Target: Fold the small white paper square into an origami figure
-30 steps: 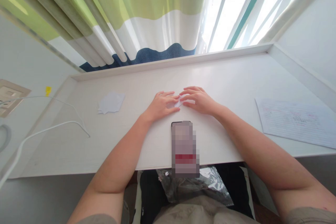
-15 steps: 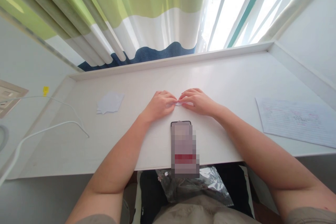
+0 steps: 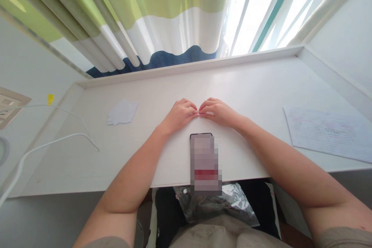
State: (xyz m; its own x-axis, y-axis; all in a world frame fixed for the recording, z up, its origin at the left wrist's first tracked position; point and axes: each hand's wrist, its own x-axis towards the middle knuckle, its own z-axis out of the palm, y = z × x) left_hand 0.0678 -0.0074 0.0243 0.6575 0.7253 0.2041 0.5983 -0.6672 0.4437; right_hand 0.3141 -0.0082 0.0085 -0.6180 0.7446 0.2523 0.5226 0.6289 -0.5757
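My left hand [image 3: 180,114] and my right hand [image 3: 218,112] meet fingertip to fingertip above the middle of the white desk. Both are closed in a pinch on a small piece of white paper [image 3: 198,113], of which only a sliver shows; the fingers cover the rest, so its folds and shape cannot be made out. Just below the hands lies a phone [image 3: 201,135] with a dark edge, its screen blurred out. To the left, a few loose sheets of white paper [image 3: 122,112] overlap on the desk.
A lined, written sheet [image 3: 328,131] lies at the right. White cables [image 3: 58,144] cross the left side. A raised ledge [image 3: 186,68] runs along the back, below the curtain [image 3: 186,27]. A clear plastic bag [image 3: 235,205] rests on my lap.
My fingertips have drawn closer over the small paper, and less of it shows now. The phone and the other papers stay where they were.
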